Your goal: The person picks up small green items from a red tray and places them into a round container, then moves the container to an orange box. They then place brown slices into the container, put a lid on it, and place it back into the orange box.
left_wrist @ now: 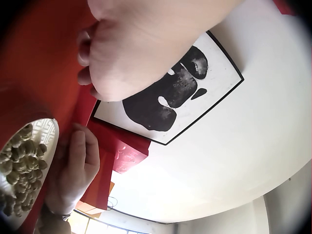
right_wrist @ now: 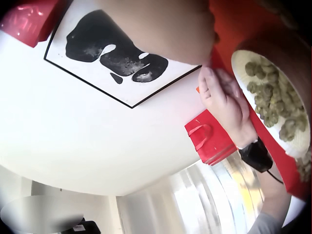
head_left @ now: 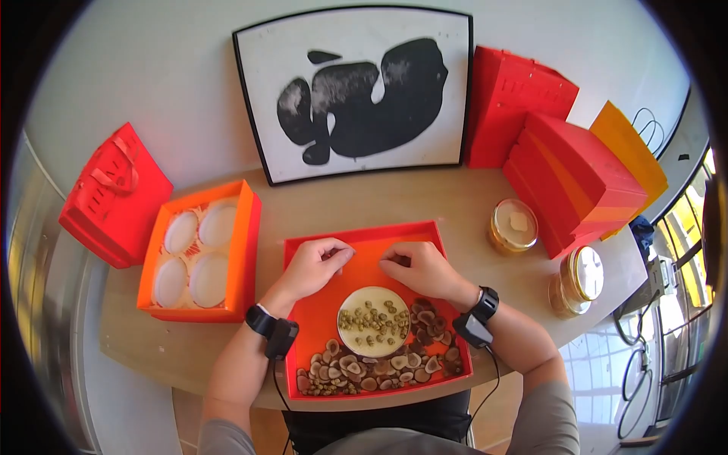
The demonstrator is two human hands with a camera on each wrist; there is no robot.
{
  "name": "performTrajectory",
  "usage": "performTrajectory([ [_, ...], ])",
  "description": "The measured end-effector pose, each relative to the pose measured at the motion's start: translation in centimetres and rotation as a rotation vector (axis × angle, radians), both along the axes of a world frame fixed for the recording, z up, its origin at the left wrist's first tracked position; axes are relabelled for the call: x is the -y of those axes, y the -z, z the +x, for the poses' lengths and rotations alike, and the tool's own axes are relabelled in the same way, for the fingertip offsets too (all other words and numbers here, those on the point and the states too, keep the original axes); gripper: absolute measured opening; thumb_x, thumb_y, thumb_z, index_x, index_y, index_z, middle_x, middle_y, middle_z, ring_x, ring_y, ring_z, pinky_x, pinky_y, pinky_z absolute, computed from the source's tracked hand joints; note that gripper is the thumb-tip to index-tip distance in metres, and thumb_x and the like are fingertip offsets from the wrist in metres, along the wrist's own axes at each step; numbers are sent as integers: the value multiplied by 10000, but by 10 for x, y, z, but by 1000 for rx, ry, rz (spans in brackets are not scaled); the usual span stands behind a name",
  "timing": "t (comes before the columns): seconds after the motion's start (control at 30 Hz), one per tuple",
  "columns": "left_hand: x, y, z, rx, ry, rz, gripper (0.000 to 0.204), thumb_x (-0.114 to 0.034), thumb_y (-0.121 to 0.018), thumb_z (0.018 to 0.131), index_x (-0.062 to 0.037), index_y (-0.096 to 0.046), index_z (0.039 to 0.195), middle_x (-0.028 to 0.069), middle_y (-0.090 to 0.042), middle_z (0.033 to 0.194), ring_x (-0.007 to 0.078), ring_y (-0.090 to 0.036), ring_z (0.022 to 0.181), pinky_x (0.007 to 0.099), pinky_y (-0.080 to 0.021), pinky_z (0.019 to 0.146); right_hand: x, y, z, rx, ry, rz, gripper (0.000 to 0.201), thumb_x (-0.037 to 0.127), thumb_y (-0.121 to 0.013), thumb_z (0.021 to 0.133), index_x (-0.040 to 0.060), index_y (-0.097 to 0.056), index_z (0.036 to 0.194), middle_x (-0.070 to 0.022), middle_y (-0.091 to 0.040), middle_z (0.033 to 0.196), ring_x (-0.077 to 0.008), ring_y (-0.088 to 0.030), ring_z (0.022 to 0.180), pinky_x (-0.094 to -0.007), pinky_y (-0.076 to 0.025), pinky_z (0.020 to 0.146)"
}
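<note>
My left hand (head_left: pixel 318 265) and right hand (head_left: pixel 425 269) hover over the far part of a red tray (head_left: pixel 318 311), a short gap between them. Both have curled fingers, with thumbs near the forefingers. Dark spots show inside the curls, and I cannot tell whether anything is held. Just nearer than the hands, a round cream dish (head_left: pixel 371 296) carries small olive-green curled pieces (head_left: pixel 375 322). Brown-edged dried slices (head_left: pixel 398 365) lie along the tray's near side and up its right. More small greenish pieces (head_left: pixel 326 388) gather at the near left corner.
An orange box (head_left: pixel 246 250) with several round white-topped containers stands left, beside a red gift bag (head_left: pixel 121 197). A framed black-and-white picture (head_left: pixel 250 91) leans on the wall. Right are two gold-rimmed jars (head_left: pixel 513 226), red boxes (head_left: pixel 576 174) and another red bag (head_left: pixel 516 98).
</note>
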State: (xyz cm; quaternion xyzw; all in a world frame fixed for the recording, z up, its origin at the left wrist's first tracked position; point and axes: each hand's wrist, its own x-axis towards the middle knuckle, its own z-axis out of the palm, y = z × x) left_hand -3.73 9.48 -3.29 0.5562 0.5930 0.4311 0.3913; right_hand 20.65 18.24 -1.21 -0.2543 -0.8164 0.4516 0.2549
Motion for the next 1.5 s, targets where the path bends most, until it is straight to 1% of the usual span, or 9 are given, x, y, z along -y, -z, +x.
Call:
performTrajectory([
  [0.13, 2, -21, -6, -8, -119, 115, 223, -200, -661, 1025, -1, -730, 1098, -7, -698, 845, 70, -616, 739, 254, -506, 670, 19, -43, 21, 2, 35, 138, 176, 127, -716, 932, -35, -725, 1000, -135, -741, 851, -179, -711, 723, -308, -558, 676],
  [0.27, -14, -41, -14, -420, -111, 153, 229, -187, -674, 1005, -2, -714, 1134, 18, -656, 838, 91, -596, 761, 257, -514, 702, 88, -82, 40, 14, -120, 415, 160, 160, -717, 898, 21, -724, 979, -125, -698, 829, -281, -713, 725, -369, -572, 645],
  [0.4, -51, -36, -4, -810, 131, 289, 296, -199, -693, 966, -26, -693, 1206, 122, -680, 1065, 270, -688, 971, 383, -555, 870, 179, -55, 19, 21, -316, 724, 246, 132, -685, 857, 11, -642, 1067, -79, -594, 804, -240, -693, 660, -347, -554, 563],
  [0.5, -76, -37, 23, -803, 276, 195, 359, -199, -693, 951, -74, -656, 1286, 154, -640, 1240, 355, -632, 1170, 432, -534, 969, 216, -24, -3, 150, -217, 738, 281, 152, -686, 867, 13, -637, 1106, -63, -607, 861, -221, -678, 643, -334, -573, 551],
  [0.63, -99, -29, 62, -840, 431, 337, 420, -194, -716, 929, -127, -629, 1334, 130, -577, 1373, 335, -562, 1296, 446, -496, 1044, 229, 4, -21, 260, -169, 870, 212, 123, -650, 837, -3, -629, 1006, -73, -612, 853, -188, -686, 618, -311, -543, 498],
  [0.7, -101, -37, 84, -1132, 650, 445, 417, -193, -742, 906, -169, -643, 1311, 93, -533, 1452, 305, -500, 1376, 474, -444, 1098, 235, 10, -22, 249, -167, 959, 171, 116, -640, 829, 5, -635, 959, -71, -606, 845, -179, -685, 616, -300, -528, 485],
  [1.03, -134, -28, 94, -1218, 713, 676, 380, -317, -706, 944, -121, -647, 1264, 75, -655, 1261, 277, -577, 1266, 452, -452, 1040, 222, -6, 32, 265, -182, 909, 123, 120, -624, 851, 28, -630, 933, -85, -619, 847, -186, -679, 608, -307, -525, 482],
  [1.37, -156, -38, 60, -1114, 647, 533, 247, -306, -641, 995, -64, -690, 995, 154, -659, 974, 404, -659, 920, 486, -536, 800, 206, -25, 108, 419, -184, 789, 115, 132, -643, 858, 40, -594, 908, -96, -620, 800, -240, -690, 635, -348, -532, 498],
  [1.5, -144, -52, 21, -1212, 535, 351, 278, -339, -621, 999, -73, -702, 989, 159, -697, 959, 387, -677, 948, 493, -536, 823, 176, -26, 128, 437, -106, 756, 112, 146, -642, 867, 38, -615, 888, -110, -618, 805, -261, -686, 681, -369, -559, 589],
])
